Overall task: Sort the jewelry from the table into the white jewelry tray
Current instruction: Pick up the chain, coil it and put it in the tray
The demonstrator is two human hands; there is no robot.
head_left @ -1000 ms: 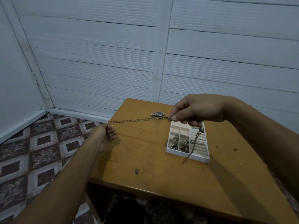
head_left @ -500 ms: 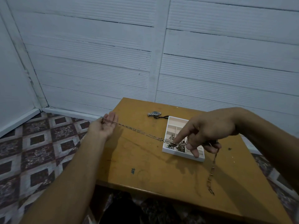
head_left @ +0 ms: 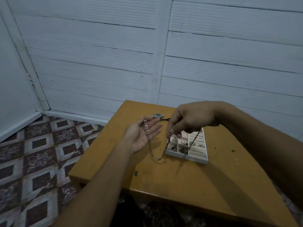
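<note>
Sagging left of the tray (head_left: 185,157), the chain (head_left: 153,154) is being draped across the open left hand (head_left: 142,135) and pinched by the right hand (head_left: 191,120), seemingly for gathering.

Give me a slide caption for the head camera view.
Chain draped across the open left hand, pinched by the right hand near the tray; watch on the table behind.

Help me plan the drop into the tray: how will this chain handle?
Probably floppy: the chain sags in a loop between the left hand and the right hand. It could slide off, since it only drapes across the open left palm. Its dangling end may snag in the white jewelry tray.
</note>
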